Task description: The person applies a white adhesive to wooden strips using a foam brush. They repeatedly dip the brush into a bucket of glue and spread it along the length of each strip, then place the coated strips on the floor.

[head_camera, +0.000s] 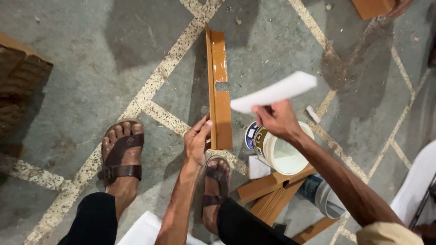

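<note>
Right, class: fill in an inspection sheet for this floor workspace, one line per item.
Surface: grey stone floor with pale speckled strips.
Job's things: glossy brown wooden strip with a notch; white flat piece.
Clutter: open white bucket, tipped can, wooden offcuts below.
Grippers: left hand steadies the strip's near end; right hand holds the white piece.
Cables: nothing seen.
Surroundings: sandalled feet, brown wooden block at left.
</note>
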